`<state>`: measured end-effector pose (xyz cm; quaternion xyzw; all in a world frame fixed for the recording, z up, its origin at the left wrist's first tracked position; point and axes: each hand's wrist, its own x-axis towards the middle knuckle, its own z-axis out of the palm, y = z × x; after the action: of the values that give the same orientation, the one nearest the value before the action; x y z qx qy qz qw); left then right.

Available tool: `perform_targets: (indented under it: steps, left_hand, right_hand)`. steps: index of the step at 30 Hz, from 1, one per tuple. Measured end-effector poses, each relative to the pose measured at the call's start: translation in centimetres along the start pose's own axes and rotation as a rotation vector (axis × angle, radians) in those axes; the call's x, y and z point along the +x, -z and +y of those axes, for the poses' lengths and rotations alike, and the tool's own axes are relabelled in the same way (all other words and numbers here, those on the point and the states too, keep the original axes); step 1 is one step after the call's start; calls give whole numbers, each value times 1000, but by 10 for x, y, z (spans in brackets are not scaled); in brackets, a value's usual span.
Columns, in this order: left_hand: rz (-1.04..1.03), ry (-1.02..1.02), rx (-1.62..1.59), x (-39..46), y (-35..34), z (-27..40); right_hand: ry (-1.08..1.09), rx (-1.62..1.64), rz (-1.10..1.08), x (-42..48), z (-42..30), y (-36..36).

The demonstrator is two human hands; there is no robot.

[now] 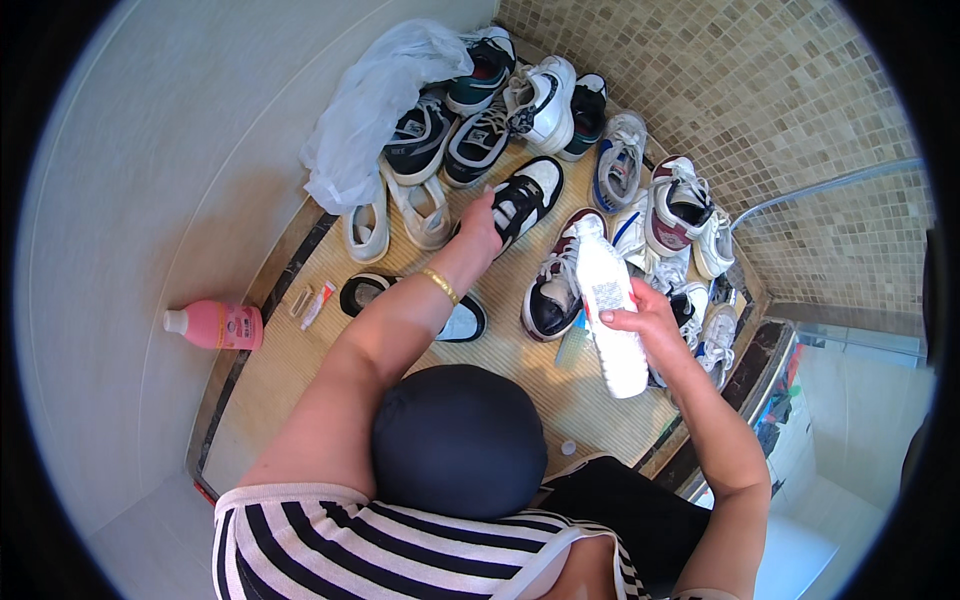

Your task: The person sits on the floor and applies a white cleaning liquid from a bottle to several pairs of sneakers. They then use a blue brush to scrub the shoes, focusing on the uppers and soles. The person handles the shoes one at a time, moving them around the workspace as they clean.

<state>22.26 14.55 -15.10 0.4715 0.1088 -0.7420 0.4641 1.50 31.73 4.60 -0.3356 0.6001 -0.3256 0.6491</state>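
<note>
My right hand (651,315) is closed around a white plastic bottle (611,322) with printing on it. The bottle overlaps part of a maroon, white and black sneaker (555,289). My left hand (480,225) touches the side of a black and white sneaker (529,191); how its fingers lie is partly hidden. Below my left forearm, another black and white shoe (465,319) is partly covered by the arm. A pair of off-white shoes (367,229) stands to the left of my left hand. A small white cap (568,448) lies on the ribbed beige floor (420,285) near my knee.
Several sneakers (480,142) crowd the far corner beside a crumpled clear plastic bag (375,105). More shoes (679,206) line the right side under a hose (817,184). A pink bottle (221,325) lies at the left edge, near a small tube (318,305). A greenish brush (572,345) is partly hidden.
</note>
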Motion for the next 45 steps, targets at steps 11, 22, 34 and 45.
perform_targets:
  steps: [11,22,34,45]
  left_hand:
    - [-858,130,-187,-85,-34,42]
    - [-989,10,-210,-63,-40,59]
    - [82,-69,256,-68,43,7]
    - [-60,-57,126,-39,39,2]
  right_hand:
    - [114,67,112,0,-29,19]
    - [113,29,58,4,-14,26]
    - [154,-393,-69,9,-25,0]
    - [140,-479,9,43,-13,-8]
